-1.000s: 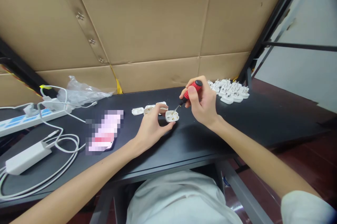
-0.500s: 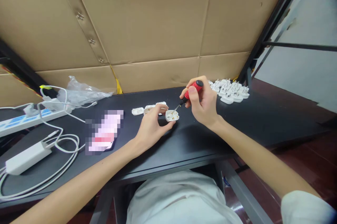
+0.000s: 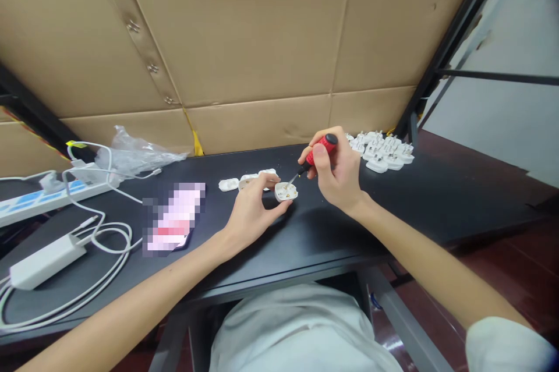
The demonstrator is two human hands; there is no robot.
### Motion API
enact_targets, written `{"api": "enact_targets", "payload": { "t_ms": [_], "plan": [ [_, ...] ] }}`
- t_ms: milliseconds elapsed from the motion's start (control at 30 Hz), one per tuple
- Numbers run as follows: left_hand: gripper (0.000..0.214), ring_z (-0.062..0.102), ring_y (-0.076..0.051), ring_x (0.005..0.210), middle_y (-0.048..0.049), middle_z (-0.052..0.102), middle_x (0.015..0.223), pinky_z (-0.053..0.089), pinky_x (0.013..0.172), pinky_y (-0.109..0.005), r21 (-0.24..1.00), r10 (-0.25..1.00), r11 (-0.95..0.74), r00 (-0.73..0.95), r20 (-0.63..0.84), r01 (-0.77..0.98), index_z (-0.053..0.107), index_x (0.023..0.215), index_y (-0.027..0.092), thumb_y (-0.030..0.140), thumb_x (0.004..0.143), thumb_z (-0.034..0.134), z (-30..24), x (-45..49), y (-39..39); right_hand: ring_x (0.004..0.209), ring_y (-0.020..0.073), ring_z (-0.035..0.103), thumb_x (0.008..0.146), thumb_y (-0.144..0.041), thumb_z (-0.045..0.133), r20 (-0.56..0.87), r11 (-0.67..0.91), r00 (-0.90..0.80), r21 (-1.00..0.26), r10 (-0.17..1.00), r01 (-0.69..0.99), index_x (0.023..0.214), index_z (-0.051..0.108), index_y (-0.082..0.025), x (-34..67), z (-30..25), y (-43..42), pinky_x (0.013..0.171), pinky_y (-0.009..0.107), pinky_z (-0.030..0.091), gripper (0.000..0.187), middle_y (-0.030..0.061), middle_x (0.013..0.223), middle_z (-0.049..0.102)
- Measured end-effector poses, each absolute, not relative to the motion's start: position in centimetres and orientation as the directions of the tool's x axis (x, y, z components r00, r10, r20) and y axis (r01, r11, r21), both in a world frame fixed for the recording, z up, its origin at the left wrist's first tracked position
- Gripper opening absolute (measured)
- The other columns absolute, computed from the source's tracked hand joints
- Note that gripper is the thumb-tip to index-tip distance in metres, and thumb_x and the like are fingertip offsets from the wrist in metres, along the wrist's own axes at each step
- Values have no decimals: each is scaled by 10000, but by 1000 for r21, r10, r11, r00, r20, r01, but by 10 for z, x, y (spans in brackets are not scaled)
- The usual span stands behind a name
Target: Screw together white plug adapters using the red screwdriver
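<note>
Between the thumb and fingers of my left hand (image 3: 253, 209) is a white plug housing (image 3: 286, 192), its inside facing up with small brass-coloured parts showing. My right hand (image 3: 336, 168) is closed around a red and black screwdriver (image 3: 317, 152). The screwdriver's metal shaft slants down to the left, and its tip is inside the housing; what exactly it touches is too small to tell. Behind my left hand lie a white plug cover (image 3: 228, 185) and other white plug pieces (image 3: 267, 174), partly hidden by my fingers.
A pile of white plugs (image 3: 384, 153) lies at the back right of the black table (image 3: 314, 244). At left are a blurred-out phone (image 3: 177, 218), a white power adapter (image 3: 48, 261) with coiled cable, a power strip (image 3: 56, 194) and a clear plastic bag (image 3: 135, 153). Cardboard (image 3: 257, 40) stands behind.
</note>
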State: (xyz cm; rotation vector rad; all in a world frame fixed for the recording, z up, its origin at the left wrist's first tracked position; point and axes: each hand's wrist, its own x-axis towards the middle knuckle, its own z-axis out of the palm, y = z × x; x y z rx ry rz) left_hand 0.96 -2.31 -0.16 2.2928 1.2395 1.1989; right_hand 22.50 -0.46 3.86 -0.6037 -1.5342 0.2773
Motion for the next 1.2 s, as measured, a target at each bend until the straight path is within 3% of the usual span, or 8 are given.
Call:
{"api": "enact_targets", "payload": {
  "t_ms": [300,767,1000,1200],
  "plan": [
    [324,795,-297,1095,-53,843,1197,610,1027,-489,561,788,-597,286,546,573,728,1213,274,406,944,849,-3,9,-22,474,98,632,1150,-506,569,837,813,49,-542,545,214,1099,551,-285,225,37,-4,481,244,520,227,-52,813,771],
    [324,779,-277,1062,-44,838,1171,597,1028,-465,532,767,-615,283,576,582,741,1217,267,337,933,878,-3,8,-23,465,90,630,1143,-512,592,844,819,73,-534,531,210,1106,550,-286,225,38,-5,461,227,502,232,-60,798,762],
    [315,771,-278,1052,-42,838,1175,593,1036,-475,528,766,-617,289,575,584,742,1212,276,337,933,876,-1,8,-24,466,87,627,1111,-495,669,845,825,90,-534,527,184,1223,533,-305,224,35,-3,446,212,495,258,-74,794,747],
    [296,768,-293,1071,-54,836,1175,589,1055,-496,535,769,-611,278,576,583,750,1198,278,363,940,868,0,8,-25,507,108,640,1128,-494,642,878,846,70,-475,473,243,1337,581,-330,226,35,-1,489,255,560,273,-58,837,742]
  ]
}}
